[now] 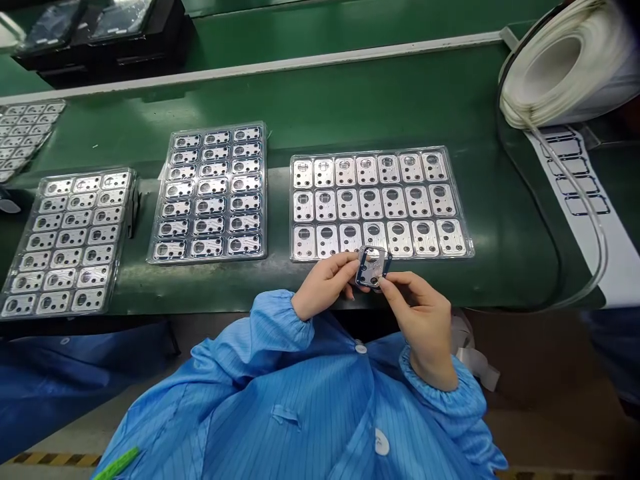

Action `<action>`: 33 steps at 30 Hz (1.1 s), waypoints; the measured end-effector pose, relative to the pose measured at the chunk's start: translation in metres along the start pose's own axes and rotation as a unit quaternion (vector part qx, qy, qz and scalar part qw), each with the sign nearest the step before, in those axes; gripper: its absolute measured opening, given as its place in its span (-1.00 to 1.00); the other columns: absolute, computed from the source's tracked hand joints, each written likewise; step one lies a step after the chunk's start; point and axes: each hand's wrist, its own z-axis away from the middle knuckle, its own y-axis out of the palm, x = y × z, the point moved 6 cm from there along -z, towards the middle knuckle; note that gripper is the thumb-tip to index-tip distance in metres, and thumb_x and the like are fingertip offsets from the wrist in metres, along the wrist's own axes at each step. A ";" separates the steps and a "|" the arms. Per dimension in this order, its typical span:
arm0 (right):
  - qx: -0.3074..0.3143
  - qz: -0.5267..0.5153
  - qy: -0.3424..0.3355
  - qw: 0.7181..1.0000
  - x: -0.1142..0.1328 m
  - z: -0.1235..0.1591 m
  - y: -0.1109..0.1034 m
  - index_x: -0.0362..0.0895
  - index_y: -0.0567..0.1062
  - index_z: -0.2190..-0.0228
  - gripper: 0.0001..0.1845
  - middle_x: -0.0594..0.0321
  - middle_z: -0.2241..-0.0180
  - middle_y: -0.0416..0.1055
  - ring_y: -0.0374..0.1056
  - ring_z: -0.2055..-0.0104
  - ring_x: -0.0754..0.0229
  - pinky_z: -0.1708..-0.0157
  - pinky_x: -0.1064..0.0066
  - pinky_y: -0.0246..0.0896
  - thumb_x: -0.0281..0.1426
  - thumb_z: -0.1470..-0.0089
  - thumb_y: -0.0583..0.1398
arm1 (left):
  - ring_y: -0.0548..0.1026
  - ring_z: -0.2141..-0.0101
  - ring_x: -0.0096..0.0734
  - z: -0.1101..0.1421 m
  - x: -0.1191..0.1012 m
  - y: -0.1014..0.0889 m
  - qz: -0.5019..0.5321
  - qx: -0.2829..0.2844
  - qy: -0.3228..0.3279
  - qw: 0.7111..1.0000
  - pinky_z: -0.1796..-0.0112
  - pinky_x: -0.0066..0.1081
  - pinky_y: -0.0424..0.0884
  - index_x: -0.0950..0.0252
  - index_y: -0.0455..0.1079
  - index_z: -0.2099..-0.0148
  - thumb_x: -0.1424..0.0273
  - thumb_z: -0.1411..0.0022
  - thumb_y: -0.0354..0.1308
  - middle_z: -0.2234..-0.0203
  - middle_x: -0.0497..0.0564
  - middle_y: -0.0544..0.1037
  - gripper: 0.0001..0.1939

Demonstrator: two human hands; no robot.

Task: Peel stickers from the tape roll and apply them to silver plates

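Observation:
Between my two hands is a small metal plate [371, 268] with round holes and a dark blue border, tilted up near the table's front edge. My left hand [327, 283] pinches its left side between thumb and fingers. On its lower right edge, my right hand [417, 310] grips with thumb and fingertips. Just beyond lies a clear tray [469, 248] filled with rows of similar plates, which look plain silver. To the left, another tray [263, 193] holds similar plates with dark blue borders.
Farther left are a third filled tray [113, 267] and part of a fourth tray [30, 137]. Black boxes [125, 50] stand at the back left. At right, a white roll [560, 67] has a strip [590, 220] hanging over the green table [350, 100]. Another person's blue sleeve [75, 373] shows at left.

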 end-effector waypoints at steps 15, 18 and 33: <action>-0.004 0.066 -0.143 0.987 0.038 0.006 -0.006 -0.04 0.56 0.29 -0.87 0.27 0.35 0.52 0.45 0.32 0.18 0.29 0.34 0.37 -0.50 -0.17 0.23 | 0.43 0.45 -0.49 0.000 0.002 -0.003 -0.025 -0.013 -0.001 1.000 0.50 -0.53 0.40 0.42 0.41 -0.03 0.13 -0.31 0.06 0.39 0.04 0.46 -0.53; -0.003 0.055 -0.121 0.991 0.033 0.004 -0.006 -0.05 0.55 0.30 -0.89 0.30 0.37 0.51 0.45 0.36 0.22 0.33 0.38 0.36 -0.49 -0.17 0.23 | 0.40 0.49 -0.54 -0.001 0.002 -0.003 -0.028 -0.014 -0.005 0.999 0.50 -0.53 0.41 0.42 0.42 -0.04 0.14 -0.30 0.07 0.39 0.02 0.46 -0.54; -0.011 0.029 -0.037 0.999 0.008 0.002 -0.002 -0.07 0.58 0.29 -0.88 0.25 0.39 0.50 0.42 0.44 0.22 0.38 0.36 0.38 -0.30 -0.17 0.26 | 0.55 0.37 -0.40 0.000 0.003 0.000 0.013 -0.002 -0.011 1.000 0.49 -0.55 0.41 0.41 0.39 -0.03 0.14 -0.30 0.10 0.30 0.12 0.54 -0.55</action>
